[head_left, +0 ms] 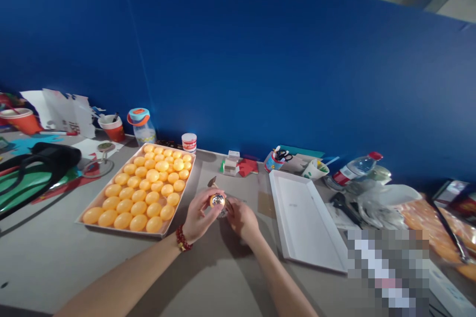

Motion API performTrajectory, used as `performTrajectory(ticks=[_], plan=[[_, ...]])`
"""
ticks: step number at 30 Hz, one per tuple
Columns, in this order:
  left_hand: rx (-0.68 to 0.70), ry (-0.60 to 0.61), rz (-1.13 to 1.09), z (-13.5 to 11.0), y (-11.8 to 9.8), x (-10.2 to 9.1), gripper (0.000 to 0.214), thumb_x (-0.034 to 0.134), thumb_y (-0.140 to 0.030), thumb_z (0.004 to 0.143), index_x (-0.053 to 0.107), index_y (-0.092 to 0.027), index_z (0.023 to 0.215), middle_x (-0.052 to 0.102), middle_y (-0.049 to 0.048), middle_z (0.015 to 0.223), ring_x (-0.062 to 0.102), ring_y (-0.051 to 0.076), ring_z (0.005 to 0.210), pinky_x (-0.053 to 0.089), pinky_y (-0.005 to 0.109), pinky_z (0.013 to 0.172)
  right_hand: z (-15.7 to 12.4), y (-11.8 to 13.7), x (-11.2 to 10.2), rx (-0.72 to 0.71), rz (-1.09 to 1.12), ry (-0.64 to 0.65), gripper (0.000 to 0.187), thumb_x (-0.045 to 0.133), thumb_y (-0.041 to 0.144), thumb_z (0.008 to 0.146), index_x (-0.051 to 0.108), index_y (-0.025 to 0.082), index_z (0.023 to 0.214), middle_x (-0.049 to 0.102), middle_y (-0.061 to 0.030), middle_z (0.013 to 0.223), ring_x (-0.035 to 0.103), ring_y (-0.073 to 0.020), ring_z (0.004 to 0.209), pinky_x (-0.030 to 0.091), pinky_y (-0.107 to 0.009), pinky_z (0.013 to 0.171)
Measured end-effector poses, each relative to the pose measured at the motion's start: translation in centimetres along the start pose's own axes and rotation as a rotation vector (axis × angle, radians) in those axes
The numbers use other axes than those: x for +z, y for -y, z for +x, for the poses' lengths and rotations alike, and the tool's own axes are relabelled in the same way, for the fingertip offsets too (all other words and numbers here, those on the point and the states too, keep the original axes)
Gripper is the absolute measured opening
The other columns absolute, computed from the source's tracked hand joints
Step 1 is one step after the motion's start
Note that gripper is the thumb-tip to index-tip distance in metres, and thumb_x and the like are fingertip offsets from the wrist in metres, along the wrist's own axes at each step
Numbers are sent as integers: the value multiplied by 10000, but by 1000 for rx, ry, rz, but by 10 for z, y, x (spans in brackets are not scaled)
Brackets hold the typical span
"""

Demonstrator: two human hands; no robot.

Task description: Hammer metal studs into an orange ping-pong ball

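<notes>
My left hand (200, 215), with a dark red bead bracelet at the wrist, pinches an orange ball (217, 201) whose top looks shiny and silvery. Close beside it, my right hand (243, 220) has its fingers curled in by the ball; what they hold is hidden. A brownish strip-like piece (212, 182) sticks up just beyond my left fingers, and I cannot tell which hand it belongs to. Left of my hands lies a shallow box (177, 218) filled with rows of orange balls.
On the right lies a white box lid (305, 218). Along the blue partition (238, 59) stand a clear jar (144, 131), a small tub (189, 142), a pen cup (274, 161) and a plastic bottle (355, 171). A black-strapped bag (40, 173) sits at far left.
</notes>
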State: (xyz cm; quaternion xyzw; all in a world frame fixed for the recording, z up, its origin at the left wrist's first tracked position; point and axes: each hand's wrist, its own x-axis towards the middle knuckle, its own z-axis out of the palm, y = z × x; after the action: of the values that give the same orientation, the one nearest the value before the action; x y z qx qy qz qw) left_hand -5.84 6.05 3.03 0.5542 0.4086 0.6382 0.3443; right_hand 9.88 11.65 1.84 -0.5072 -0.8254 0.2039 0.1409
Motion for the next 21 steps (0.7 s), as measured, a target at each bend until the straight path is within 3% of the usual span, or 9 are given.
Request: performTrajectory(ticks=[5, 7, 10, 13, 17, 21], plan=[[-17, 30, -17, 0, 4, 0, 270, 590, -288, 861, 599, -196, 1114, 639, 97, 1042, 626, 204, 902, 539, 311, 752, -3, -5, -19, -15, 152, -74, 59, 499, 171, 786, 552, 192, 798, 621, -18, 740, 555, -155, 661, 376, -234, 586], [-4, 59, -23, 1, 4, 0, 274, 587, -271, 865, 592, -198, 1129, 622, 102, 1076, 614, 209, 951, 537, 316, 786, -7, -4, -27, 20, 448, -92, 20, 516, 202, 777, 524, 200, 795, 585, 6, 716, 522, -133, 588, 391, -221, 524], [63, 122, -23, 3, 3, 1, 293, 586, -260, 869, 594, -201, 1156, 573, 126, 1189, 561, 241, 1092, 518, 341, 863, -14, 5, -39, 54, 965, -83, 158, 603, 287, 771, 484, 212, 842, 546, 22, 793, 433, -77, 486, 373, -195, 426], [95, 181, -17, 3, 5, 3, 330, 580, -252, 876, 584, -202, 1203, 548, 135, 1218, 527, 254, 1147, 488, 367, 923, -23, 16, -48, 58, 1267, -57, 278, 692, 318, 739, 446, 216, 820, 507, 32, 799, 390, -48, 471, 335, -166, 389], [28, 201, -49, 1, 12, 5, 393, 602, -275, 867, 555, -214, 1252, 560, 120, 1180, 571, 233, 1064, 514, 348, 877, -29, 24, -48, 55, 1456, 0, 329, 745, 298, 719, 437, 210, 795, 507, 36, 795, 368, -20, 435, 272, -134, 337], [-22, 187, -76, -1, 17, 6, 394, 650, -284, 834, 578, -222, 1216, 568, 108, 1164, 599, 222, 1005, 543, 307, 791, -30, 22, -40, 55, 1479, 5, 332, 760, 288, 727, 447, 207, 802, 547, 34, 800, 385, -2, 391, 251, -120, 319]])
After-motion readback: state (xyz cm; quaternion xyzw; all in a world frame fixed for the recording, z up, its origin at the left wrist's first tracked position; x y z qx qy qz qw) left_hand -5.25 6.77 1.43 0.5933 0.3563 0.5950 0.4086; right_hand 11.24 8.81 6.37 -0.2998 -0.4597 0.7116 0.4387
